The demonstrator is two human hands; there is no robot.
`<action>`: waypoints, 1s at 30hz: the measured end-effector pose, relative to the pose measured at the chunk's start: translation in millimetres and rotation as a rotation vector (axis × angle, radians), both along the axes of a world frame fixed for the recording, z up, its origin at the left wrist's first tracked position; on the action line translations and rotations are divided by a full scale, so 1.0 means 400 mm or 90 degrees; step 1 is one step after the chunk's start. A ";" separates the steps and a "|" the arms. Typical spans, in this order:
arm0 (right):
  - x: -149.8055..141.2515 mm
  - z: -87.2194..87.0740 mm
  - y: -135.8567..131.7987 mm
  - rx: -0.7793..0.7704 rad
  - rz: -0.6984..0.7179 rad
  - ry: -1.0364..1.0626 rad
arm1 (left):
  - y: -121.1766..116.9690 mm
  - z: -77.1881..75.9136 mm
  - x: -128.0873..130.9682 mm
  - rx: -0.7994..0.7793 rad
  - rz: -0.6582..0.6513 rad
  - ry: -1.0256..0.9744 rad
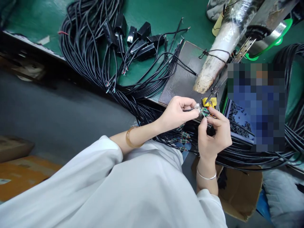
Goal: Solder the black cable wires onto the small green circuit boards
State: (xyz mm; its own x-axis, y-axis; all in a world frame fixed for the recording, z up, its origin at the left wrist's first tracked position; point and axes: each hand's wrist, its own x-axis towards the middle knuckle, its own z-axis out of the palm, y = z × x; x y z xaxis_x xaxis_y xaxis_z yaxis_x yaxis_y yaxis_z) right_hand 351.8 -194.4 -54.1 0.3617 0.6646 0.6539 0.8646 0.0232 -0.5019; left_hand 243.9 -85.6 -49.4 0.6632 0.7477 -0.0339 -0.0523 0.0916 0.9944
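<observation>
In the head view, my left hand (178, 110) pinches a black cable (187, 110) close to its end, with a pale bit at the fingertips. A small green circuit board (204, 111) lies between the two hands. My right hand (215, 133) has thumb and fingers closed at this board. Right above it, the thin tip of a mounted metal tool resembling a soldering iron (219, 80) points down at a yellow piece (209, 102). Below my hands hang several cables with small green boards (184, 135) on their ends.
A large bundle of black cables (80, 41) and several black plastic cases (143, 30) lie on the green table (166, 12). A wrapped white tube (213, 63) slants over a dark plate (175, 79). A tray of small black parts (237, 117) sits at right, above a cardboard box (242, 193).
</observation>
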 end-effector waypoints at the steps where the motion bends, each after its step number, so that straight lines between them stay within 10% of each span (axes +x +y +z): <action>1: 0.001 0.003 0.007 0.001 -0.001 0.023 | 0.000 -0.003 0.001 0.012 0.014 -0.001; 30: 0.036 0.054 0.043 -0.084 0.037 0.058 | 0.011 0.008 0.031 0.043 0.101 -0.011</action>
State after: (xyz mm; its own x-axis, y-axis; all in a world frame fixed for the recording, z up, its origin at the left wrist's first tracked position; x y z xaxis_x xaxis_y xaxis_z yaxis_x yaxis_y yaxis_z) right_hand 366.1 -177.1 -32.5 0.3743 0.7637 0.5260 0.8142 0.0009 -0.5806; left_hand 256.3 -81.0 -46.3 0.5368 0.8432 0.0299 -0.0782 0.0144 0.9968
